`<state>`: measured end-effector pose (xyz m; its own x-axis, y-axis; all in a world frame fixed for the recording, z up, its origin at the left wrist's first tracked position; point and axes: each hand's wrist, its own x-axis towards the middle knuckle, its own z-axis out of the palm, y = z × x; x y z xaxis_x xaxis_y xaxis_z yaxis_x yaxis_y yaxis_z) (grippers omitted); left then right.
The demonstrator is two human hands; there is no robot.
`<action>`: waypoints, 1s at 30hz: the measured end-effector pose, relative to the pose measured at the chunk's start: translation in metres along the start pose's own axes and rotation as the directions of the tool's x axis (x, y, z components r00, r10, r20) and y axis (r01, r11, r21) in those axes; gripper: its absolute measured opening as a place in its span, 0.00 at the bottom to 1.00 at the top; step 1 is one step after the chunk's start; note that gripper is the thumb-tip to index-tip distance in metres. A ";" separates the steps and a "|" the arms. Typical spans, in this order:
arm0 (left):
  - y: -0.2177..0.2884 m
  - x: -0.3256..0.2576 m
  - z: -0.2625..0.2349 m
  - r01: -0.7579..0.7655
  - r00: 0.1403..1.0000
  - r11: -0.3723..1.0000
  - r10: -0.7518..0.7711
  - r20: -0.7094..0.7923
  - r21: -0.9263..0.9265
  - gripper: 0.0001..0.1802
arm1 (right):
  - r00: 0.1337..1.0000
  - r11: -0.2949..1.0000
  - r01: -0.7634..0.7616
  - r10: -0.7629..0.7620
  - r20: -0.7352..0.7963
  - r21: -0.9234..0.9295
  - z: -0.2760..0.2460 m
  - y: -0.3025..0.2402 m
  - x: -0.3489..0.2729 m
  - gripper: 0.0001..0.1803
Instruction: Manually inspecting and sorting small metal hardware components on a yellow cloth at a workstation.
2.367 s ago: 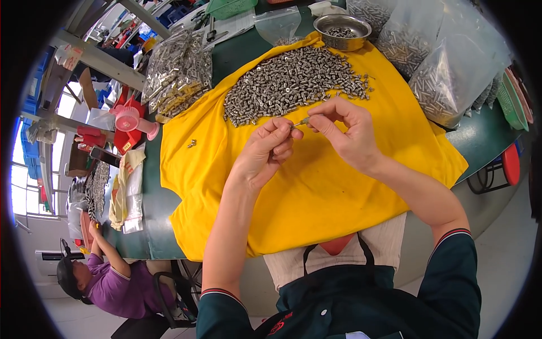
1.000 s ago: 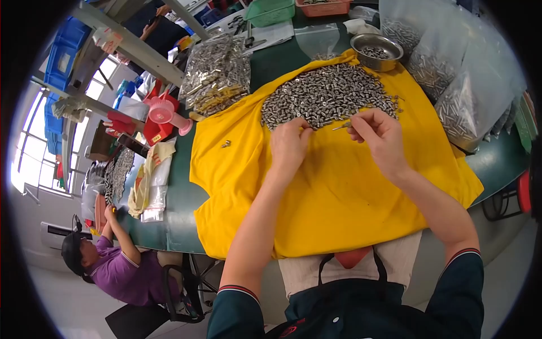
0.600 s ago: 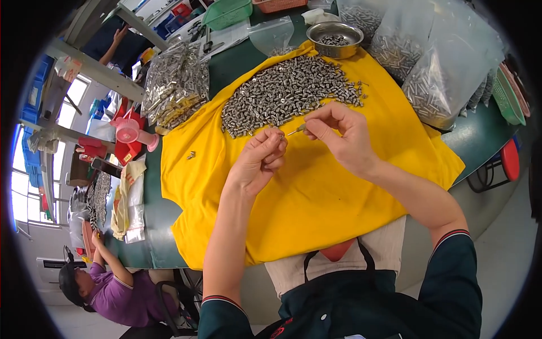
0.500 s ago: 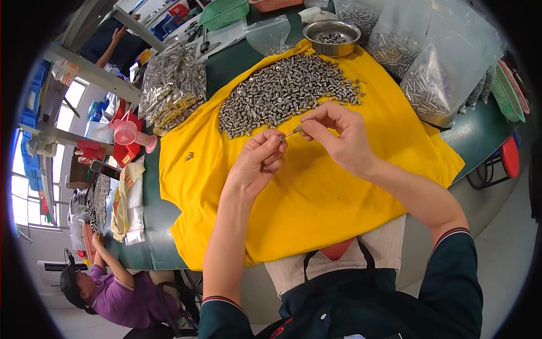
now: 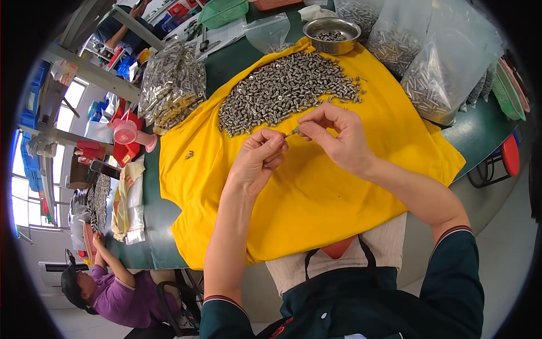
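Both hands are raised just above a yellow cloth point(image 5: 316, 192) spread over the green counter point(image 5: 226, 62), and between them sits 1 small metal part point(image 5: 294, 131), thin and silvery, too small to make out in detail. The right hand point(image 5: 339, 141) pinches it at its right end between thumb and forefinger, fingers curled in narrow; the left hand point(image 5: 257, 161) comes up from the lower left with its fingertips point(image 5: 280, 139) closed narrow and touching, or all but touching, the part's left end, and I cannot tell whether it truly grips. The part hangs in the air between the 2 hands, just short of the near edge of a broad heap of small metal pieces point(image 5: 285, 90) lying on the cloth beyond the fingers. A stray pair of pieces point(image 5: 189, 154) lies apart on the cloth, well off to the left. Behind the heap stands a steel bowl point(image 5: 332, 35) holding a few more. To the right lean clear plastic bags point(image 5: 435, 62) full of similar pieces, and another packed bag point(image 5: 169, 85) lies at the left. At the far lower left another person in a purple shirt point(image 5: 121, 296) sits at work.
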<state>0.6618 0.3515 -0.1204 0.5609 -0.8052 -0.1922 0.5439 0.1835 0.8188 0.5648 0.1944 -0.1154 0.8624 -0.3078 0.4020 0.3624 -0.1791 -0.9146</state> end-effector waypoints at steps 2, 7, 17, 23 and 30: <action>-0.002 0.001 0.001 -0.006 0.998 1.000 0.007 -0.060 0.030 0.05 | 1.000 1.000 0.004 -0.004 -0.010 0.003 0.000 0.000 -0.001 0.03; 0.001 0.002 0.000 0.018 0.998 1.000 -0.018 -0.060 -0.002 0.05 | 0.958 0.905 -0.287 0.278 0.074 0.315 -0.003 0.007 0.007 0.05; 0.001 -0.001 0.006 0.058 0.998 0.995 -0.061 -0.029 -0.075 0.07 | 0.992 0.996 0.091 -0.093 -0.087 -0.021 0.001 0.000 0.001 0.02; 0.001 -0.002 0.007 0.081 0.996 0.987 -0.075 0.050 -0.137 0.08 | 0.991 0.994 0.103 -0.106 -0.083 -0.038 0.003 0.001 0.001 0.02; 0.002 -0.001 0.006 0.085 0.996 0.985 -0.078 0.048 -0.153 0.05 | 0.997 0.995 0.067 -0.070 -0.035 -0.078 -0.001 -0.002 0.001 0.03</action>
<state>0.6585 0.3496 -0.1156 0.4861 -0.8432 -0.2294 0.6782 0.1985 0.7075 0.5643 0.1939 -0.1134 0.8222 -0.3271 0.4659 0.3903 -0.2719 -0.8796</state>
